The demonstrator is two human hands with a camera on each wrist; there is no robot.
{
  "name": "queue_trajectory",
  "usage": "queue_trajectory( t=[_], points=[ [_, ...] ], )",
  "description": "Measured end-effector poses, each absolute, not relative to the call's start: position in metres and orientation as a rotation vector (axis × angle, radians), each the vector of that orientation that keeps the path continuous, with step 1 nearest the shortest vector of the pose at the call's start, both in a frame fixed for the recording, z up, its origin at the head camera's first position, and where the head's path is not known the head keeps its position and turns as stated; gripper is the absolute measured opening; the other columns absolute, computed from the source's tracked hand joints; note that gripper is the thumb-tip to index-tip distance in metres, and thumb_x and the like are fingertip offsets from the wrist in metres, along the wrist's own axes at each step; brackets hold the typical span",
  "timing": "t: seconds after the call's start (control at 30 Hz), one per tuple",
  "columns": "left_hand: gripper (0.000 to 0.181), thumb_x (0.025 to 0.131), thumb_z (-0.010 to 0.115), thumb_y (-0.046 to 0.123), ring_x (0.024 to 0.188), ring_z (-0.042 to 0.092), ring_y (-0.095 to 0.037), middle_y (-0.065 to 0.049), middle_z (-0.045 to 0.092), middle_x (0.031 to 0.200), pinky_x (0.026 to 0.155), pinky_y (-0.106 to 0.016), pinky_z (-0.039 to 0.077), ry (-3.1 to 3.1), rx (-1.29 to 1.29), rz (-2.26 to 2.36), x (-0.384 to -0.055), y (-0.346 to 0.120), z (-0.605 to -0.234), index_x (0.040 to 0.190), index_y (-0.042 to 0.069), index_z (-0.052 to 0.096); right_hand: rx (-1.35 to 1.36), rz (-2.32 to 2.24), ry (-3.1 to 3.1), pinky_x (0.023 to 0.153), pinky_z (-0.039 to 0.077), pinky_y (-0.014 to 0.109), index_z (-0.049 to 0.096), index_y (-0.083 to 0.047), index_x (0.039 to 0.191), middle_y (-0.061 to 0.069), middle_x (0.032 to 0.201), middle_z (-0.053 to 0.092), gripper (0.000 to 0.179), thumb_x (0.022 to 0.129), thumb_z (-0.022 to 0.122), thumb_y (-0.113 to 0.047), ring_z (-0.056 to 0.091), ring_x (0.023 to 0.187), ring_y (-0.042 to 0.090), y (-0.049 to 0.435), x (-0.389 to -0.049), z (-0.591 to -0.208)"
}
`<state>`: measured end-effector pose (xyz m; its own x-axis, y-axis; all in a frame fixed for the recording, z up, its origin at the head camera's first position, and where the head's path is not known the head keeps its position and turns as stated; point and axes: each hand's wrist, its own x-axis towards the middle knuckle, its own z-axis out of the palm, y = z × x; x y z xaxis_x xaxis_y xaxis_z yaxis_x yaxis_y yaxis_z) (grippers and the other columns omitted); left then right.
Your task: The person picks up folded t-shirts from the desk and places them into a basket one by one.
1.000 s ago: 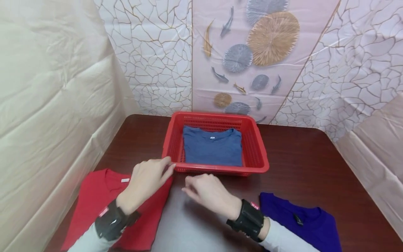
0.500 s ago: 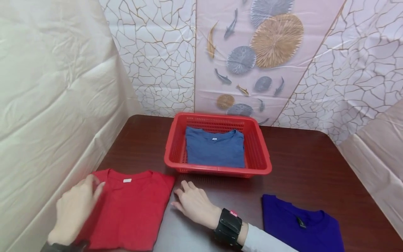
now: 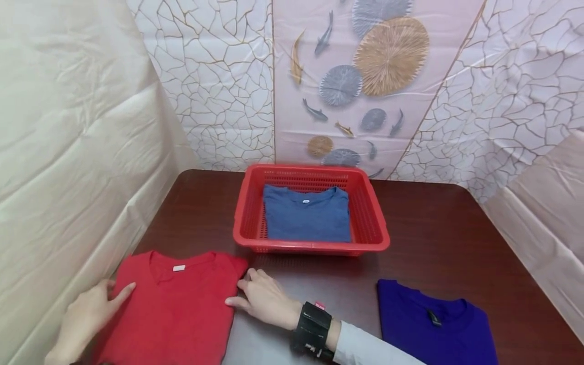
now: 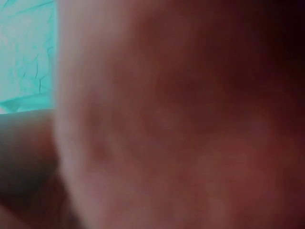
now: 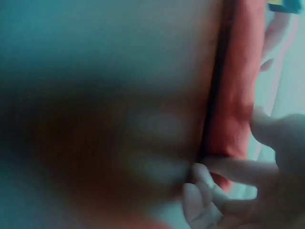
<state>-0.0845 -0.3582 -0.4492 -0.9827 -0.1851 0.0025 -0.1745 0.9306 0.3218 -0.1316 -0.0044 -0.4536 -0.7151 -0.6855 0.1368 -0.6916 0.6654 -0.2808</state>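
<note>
A folded red T-shirt (image 3: 178, 309) with a white neck label lies at the front left of the table. My left hand (image 3: 88, 317) holds its left edge, thumb on top and fingers at the side. On the opposite edge, just below the sleeve corner, my right hand (image 3: 269, 299) pinches the cloth. The right wrist view shows the thumb on the red fabric and the fingertips (image 5: 202, 174) tucked at its edge. A blurred palm (image 4: 167, 119) fills most of the left wrist view, hiding the left fingers there.
A red plastic basket (image 3: 315, 247) stands at the table's back middle, with a folded blue T-shirt (image 3: 307, 218) inside. To the front right lies a folded purple T-shirt (image 3: 435, 329). Fabric-covered walls border the dark brown table (image 3: 438, 228) at the back and sides.
My left hand has moved from above the shirt's middle out to its left edge. My right hand has shifted left onto the right edge. Both hands now hold the red T-shirt.
</note>
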Motion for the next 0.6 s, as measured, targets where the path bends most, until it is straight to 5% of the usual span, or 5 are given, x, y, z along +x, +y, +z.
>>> queue_trajectory(
  t=[0.23,0.3,0.4,0.5,0.6],
  points=[
    [0.060,0.093,0.042,0.050,0.071,0.058,-0.029,-0.019,0.061,0.073,0.064,-0.043,0.046,-3.148,0.325,-0.921,-0.084,-0.369,-0.449,0.095,-0.007,0.058,1.076,1.609,-2.997,0.063,0.048,0.021,0.063,-0.007,0.103,0.004,0.093,0.066,0.029,0.088,0.058,-0.032,0.056,0.072,0.005,-0.016,-0.131,-0.453],
    [0.058,0.093,0.042,0.051,0.061,0.052,-0.022,-0.011,0.054,0.061,0.059,-0.036,0.045,-3.125,0.407,-1.143,-0.084,-0.370,-0.449,0.085,-0.004,0.055,0.863,2.198,-2.918,0.071,0.055,0.030,0.053,-0.002,0.121,0.012,0.108,0.065,0.041,0.087,0.060,-0.023,0.061,0.080,0.011,-0.019,-0.129,-0.452],
    [0.056,0.092,0.042,0.053,0.058,0.042,-0.011,0.002,0.039,0.059,0.056,-0.028,0.041,-3.081,0.496,-1.418,-0.083,-0.372,-0.449,0.094,-0.002,0.053,0.537,2.819,-2.683,0.080,0.054,0.049,0.026,0.002,0.141,0.020,0.127,0.054,0.067,0.086,0.061,-0.014,0.061,0.094,0.022,-0.022,-0.125,-0.452],
    [0.073,0.095,0.038,0.050,0.083,0.052,-0.009,-0.021,0.056,0.094,0.076,-0.034,0.050,-3.081,0.438,-1.601,-0.083,-0.376,-0.450,0.131,-0.012,0.034,0.396,3.042,-2.550,0.085,0.049,0.057,0.008,-0.003,0.147,0.019,0.130,0.053,0.083,0.085,0.062,-0.012,0.059,0.101,0.025,-0.025,-0.124,-0.453],
    [0.080,0.098,0.036,0.043,0.106,0.048,-0.004,-0.031,0.033,0.138,0.089,-0.034,0.049,-3.049,0.327,-1.800,-0.083,-0.379,-0.455,0.141,-0.014,0.003,0.346,3.101,-2.525,0.088,0.047,0.058,0.004,-0.010,0.149,0.015,0.127,0.054,0.089,0.083,0.064,-0.013,0.057,0.104,0.024,-0.030,-0.123,-0.453]
  ],
)
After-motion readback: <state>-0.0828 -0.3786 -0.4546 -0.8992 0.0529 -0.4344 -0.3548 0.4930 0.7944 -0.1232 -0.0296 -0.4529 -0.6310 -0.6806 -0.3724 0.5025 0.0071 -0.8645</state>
